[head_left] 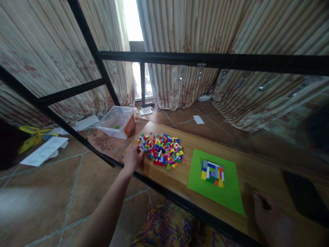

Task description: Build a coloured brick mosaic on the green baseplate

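Pleated curtains (185,31) are hanging behind a black frame (167,57), and a wooden table (167,178) is standing over a tiled floor (59,181). Loose bricks (164,151) are lying in a heap on the table. At the heap's left edge, the left hand (133,158) is bending its fingers inward, tips bunching close together; whether they are gripping a brick, I cannot tell. To the heap's right, a green plate (228,195) is lying flat, bearing a small multicoloured build (212,174). Just beside the plate's right edge, the right hand (269,212) seems to be curling its fingers loosely; blur and shadow are hiding whether it is holding anything. Farther right, a flat dark thing (304,195) is lying. Past the table's left end, a clear tub (110,132) is sitting on a rug (102,145).
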`<state>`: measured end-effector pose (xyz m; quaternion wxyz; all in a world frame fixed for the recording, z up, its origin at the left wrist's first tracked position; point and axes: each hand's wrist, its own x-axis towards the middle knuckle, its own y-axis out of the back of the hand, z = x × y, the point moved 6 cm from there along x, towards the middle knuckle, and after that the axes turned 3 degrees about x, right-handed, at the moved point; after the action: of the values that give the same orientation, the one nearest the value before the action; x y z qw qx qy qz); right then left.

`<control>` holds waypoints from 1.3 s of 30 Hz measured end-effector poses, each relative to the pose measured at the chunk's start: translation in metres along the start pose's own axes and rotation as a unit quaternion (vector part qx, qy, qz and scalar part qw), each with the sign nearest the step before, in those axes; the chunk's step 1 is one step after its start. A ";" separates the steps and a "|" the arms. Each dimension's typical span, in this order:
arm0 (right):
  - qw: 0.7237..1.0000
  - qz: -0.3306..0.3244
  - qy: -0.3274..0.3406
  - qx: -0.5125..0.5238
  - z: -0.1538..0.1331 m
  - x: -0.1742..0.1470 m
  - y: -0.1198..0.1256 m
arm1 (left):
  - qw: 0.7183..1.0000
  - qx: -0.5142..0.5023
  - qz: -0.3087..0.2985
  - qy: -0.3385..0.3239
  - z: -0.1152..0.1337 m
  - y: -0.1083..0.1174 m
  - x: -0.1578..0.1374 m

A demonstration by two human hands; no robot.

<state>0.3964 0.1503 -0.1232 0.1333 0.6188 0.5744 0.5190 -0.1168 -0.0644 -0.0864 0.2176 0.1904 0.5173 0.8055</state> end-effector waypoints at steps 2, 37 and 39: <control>1.000 0.005 -0.008 -0.018 -0.004 0.001 0.001 | 1.000 0.002 0.001 -0.002 0.000 0.002 -0.001; 0.995 0.011 -0.050 0.087 -0.023 0.009 0.006 | 0.818 -0.472 -0.315 -0.099 0.216 -0.097 -0.109; 0.995 0.010 -0.048 0.088 -0.025 0.009 0.007 | 0.834 -0.448 -0.302 -0.114 0.218 -0.099 -0.108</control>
<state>0.3790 0.1453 -0.1033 0.1008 0.6582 0.6043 0.4376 0.1039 0.0766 -0.1002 0.5689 -0.0032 0.1027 0.8159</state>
